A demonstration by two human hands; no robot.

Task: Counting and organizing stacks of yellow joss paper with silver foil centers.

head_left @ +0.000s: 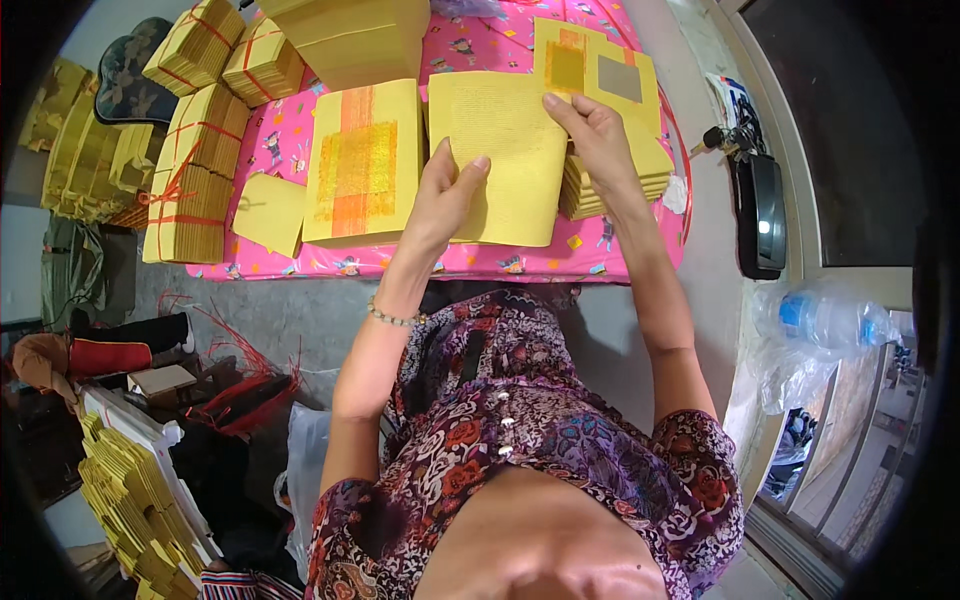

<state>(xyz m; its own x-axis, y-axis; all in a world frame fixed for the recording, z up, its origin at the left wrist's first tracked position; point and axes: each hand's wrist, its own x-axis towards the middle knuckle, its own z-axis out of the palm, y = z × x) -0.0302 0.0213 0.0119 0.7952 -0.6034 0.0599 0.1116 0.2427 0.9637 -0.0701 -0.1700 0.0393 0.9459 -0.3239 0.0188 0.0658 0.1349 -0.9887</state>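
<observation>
Yellow paper [510, 125] is grasped by both hands' fingers: left hand [448, 195] at its left edge, right hand [598, 145] near its upper right corner, beside a gold-patched sheet [357, 165].

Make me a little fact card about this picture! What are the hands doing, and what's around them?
Left hand: touching the left side of the yellow sheet
Right hand: pinching that sheet's upper right edge
Left of sheet: yellow paper with a gold patch
Further left: yellow bundles tied with red string
Underneath: pink cover with little cartoon figures
On left wrist: beaded bracelet
</observation>
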